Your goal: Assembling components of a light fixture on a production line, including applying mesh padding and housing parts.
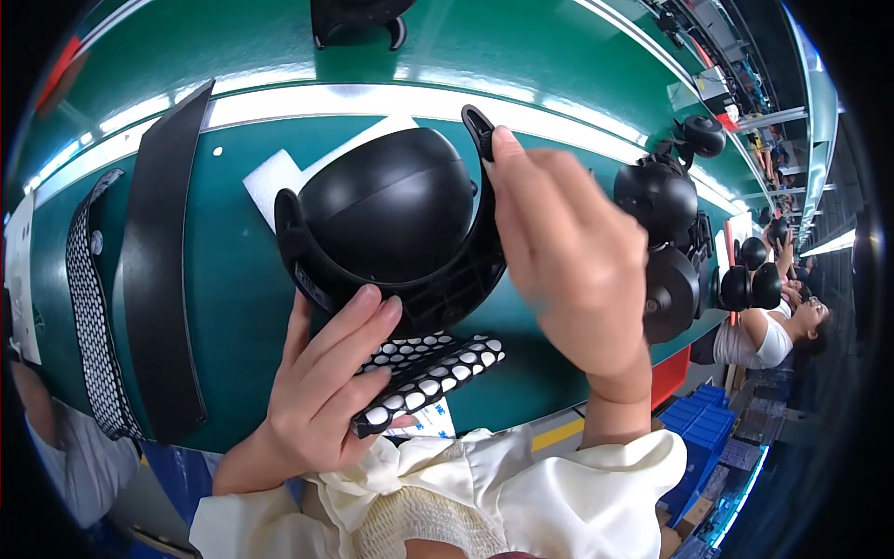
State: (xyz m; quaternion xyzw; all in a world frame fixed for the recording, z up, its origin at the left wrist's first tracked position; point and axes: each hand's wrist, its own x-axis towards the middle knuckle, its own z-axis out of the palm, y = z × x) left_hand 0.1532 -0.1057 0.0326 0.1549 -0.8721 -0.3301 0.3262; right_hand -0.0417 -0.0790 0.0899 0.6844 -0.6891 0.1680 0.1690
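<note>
Black dome-shaped part pinched at its rim tab by right hand, perforated black strip clamped in left hand, green tabletop underneath

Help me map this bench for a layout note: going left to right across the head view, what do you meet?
Perforated black strip → plain black strip → left hand on a perforated pad → black domed part → right hand → finished black domed units.

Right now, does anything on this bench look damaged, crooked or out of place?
Nothing stands out. The left hand grips a perforated black strip under the black domed housing, the right hand pinches its bracket tab, and no cracks or spills show.
</note>
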